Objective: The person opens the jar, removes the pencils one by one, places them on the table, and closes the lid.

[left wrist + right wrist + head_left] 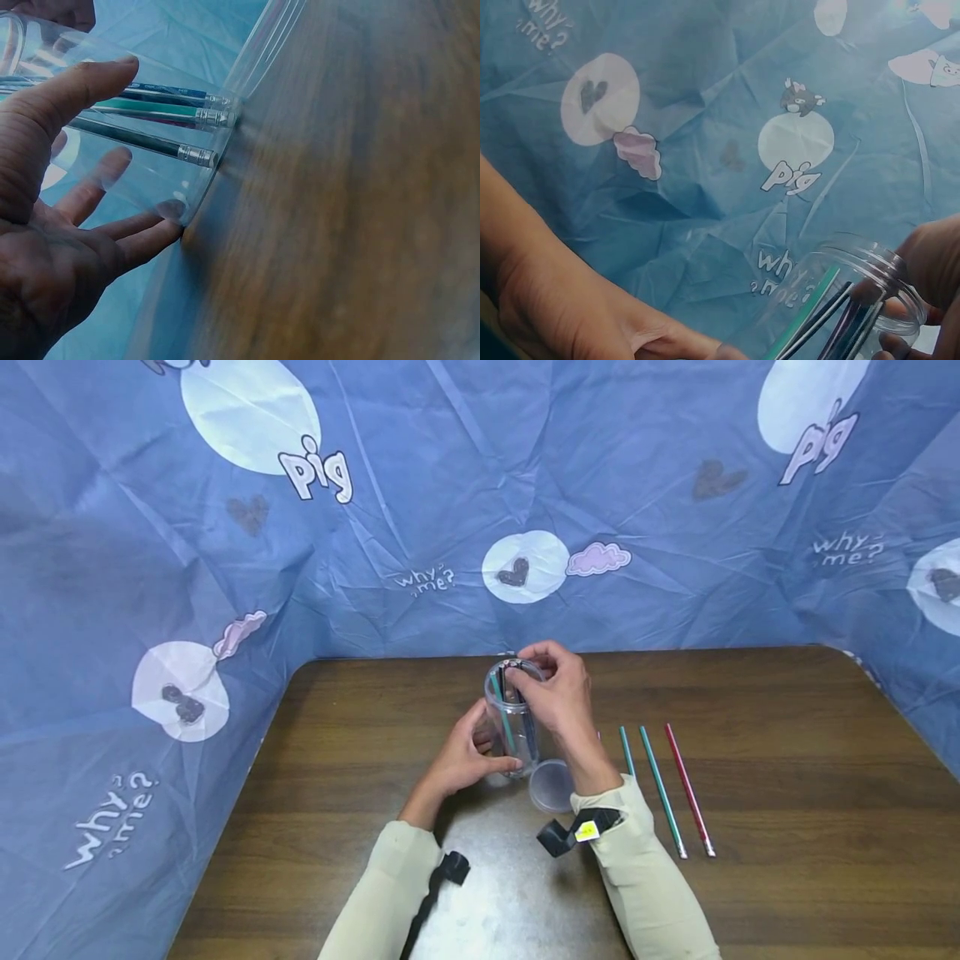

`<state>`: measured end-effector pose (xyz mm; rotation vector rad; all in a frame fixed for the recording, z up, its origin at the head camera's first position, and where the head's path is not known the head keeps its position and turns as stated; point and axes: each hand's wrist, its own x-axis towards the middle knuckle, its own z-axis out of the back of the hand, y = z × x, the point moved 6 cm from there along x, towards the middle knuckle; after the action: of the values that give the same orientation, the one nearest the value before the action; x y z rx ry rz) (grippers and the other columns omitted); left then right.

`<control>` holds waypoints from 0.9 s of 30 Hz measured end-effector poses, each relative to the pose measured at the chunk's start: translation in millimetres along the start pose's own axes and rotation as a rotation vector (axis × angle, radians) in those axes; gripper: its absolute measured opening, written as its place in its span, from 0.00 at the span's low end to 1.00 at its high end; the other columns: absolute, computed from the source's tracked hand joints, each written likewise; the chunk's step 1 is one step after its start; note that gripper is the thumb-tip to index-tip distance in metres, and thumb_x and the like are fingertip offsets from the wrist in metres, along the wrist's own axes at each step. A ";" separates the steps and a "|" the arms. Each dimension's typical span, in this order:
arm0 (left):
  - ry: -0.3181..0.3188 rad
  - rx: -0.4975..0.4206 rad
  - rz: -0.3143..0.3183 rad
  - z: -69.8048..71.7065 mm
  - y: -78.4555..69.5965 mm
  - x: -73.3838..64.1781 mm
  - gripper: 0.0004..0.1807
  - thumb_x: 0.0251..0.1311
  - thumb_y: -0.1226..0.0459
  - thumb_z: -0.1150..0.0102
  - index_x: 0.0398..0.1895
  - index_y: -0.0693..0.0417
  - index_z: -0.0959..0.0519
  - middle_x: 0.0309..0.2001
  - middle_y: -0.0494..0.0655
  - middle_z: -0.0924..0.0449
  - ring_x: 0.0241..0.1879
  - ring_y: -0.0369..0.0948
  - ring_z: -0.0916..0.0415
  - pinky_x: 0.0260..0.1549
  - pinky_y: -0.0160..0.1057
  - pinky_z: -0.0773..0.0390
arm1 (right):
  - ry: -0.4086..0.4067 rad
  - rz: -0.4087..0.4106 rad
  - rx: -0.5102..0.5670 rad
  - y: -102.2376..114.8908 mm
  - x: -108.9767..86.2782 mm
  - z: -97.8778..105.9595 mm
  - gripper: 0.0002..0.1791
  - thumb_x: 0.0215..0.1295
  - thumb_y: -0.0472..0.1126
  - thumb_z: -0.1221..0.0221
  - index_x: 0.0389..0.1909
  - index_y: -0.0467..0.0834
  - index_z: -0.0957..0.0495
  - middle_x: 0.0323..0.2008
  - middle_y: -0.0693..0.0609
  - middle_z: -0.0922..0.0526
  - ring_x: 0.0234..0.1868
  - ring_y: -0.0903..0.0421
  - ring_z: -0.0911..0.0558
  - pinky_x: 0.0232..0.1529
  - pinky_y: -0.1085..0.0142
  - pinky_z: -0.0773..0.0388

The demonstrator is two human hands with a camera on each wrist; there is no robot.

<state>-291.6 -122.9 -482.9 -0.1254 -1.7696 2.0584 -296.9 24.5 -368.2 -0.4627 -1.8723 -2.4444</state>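
A clear plastic jar (528,745) stands on the table, and my left hand (459,762) grips its lower part between thumb and fingers. Several pencils lean inside, among them a green pencil (154,108) and a dark pencil (135,136), with their eraser ends at the jar's bottom in the left wrist view. My right hand (561,697) is at the jar's mouth, thumb and fingers pinching the top of a dark pencil there; the fingers partly hide the pencil tops. A translucent round lid (549,787) lies just in front of the jar.
Right of the jar, a green pencil (663,792), a red pencil (690,791) and a second green pencil (627,752) lie side by side; the right forearm partly covers the last. Blue printed cloth (442,510) hangs behind the wooden table (810,777) and at its sides.
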 end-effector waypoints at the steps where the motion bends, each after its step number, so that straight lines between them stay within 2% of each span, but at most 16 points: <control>1: 0.000 -0.001 0.000 0.0 0.1 -0.1 0.53 0.41 0.75 0.22 0.73 0.47 0.37 0.63 0.55 0.25 0.58 0.58 0.24 0.56 0.55 0.24 | -0.001 0.001 -0.007 0.0 0.0 -0.1 0.11 0.52 0.35 0.30 0.38 0.39 0.16 0.33 0.44 0.17 0.31 0.60 0.25 0.33 0.68 0.29; 8: -0.004 0.006 0.007 0.2 -0.5 -1.8 0.52 0.42 0.75 0.22 0.73 0.46 0.38 0.63 0.55 0.25 0.59 0.57 0.25 0.56 0.55 0.24 | -0.006 0.012 -0.029 0.7 -1.6 -0.7 0.10 0.54 0.35 0.32 0.38 0.40 0.15 0.34 0.46 0.17 0.33 0.57 0.24 0.36 0.66 0.29; 20: -0.005 0.000 0.000 0.5 -0.4 -1.0 0.52 0.41 0.75 0.22 0.73 0.47 0.37 0.64 0.54 0.26 0.59 0.57 0.25 0.56 0.54 0.24 | 0.002 -0.001 0.113 -2.8 -0.7 2.3 0.10 0.55 0.30 0.32 0.39 0.35 0.14 0.30 0.48 0.17 0.30 0.60 0.25 0.32 0.72 0.29; 27: -0.006 -0.001 0.007 0.2 0.8 -0.4 0.52 0.41 0.76 0.22 0.72 0.48 0.37 0.63 0.54 0.26 0.60 0.57 0.25 0.56 0.54 0.24 | 0.008 -0.030 0.122 -5.3 0.8 4.8 0.11 0.54 0.29 0.32 0.40 0.34 0.14 0.32 0.46 0.16 0.30 0.60 0.26 0.31 0.72 0.29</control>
<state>-291.5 -123.3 -483.7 -0.1254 -1.7766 2.0648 -297.6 30.7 -372.0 -0.4216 -2.0249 -2.3277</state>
